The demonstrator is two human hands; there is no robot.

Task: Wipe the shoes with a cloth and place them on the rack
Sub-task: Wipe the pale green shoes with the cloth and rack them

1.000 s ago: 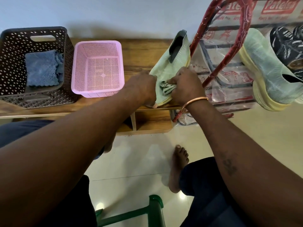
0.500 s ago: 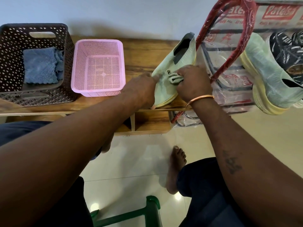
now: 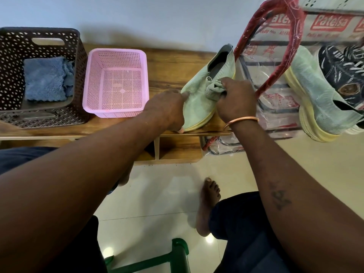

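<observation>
From the head camera I take the pink perforated plastic basket [image 3: 117, 50] on the brown wooden worktop [image 3: 169, 66] as my mark. To its right, near the worktop's right end, lies the pale green knit shoe with a yellow sole [image 3: 199, 87], toe toward me and heel toward the wall. My left hand [image 3: 167, 109] grips its toe, fingers over the top and thumb at the sole edge. My right hand [image 3: 234, 99] is clenched round a bunched grey-green cloth [image 3: 213, 88] and presses it on the shoe's upper, so the shoe sits between both hands. Farther right of the basket stands the red plastic-wrapped rack [image 3: 293, 32], carrying a matching green shoe [image 3: 319, 95] and a black shoe [image 3: 342, 71]. Left of the basket is a dark brown latticed basket [image 3: 77, 62] holding a blue cloth [image 3: 45, 78].
</observation>
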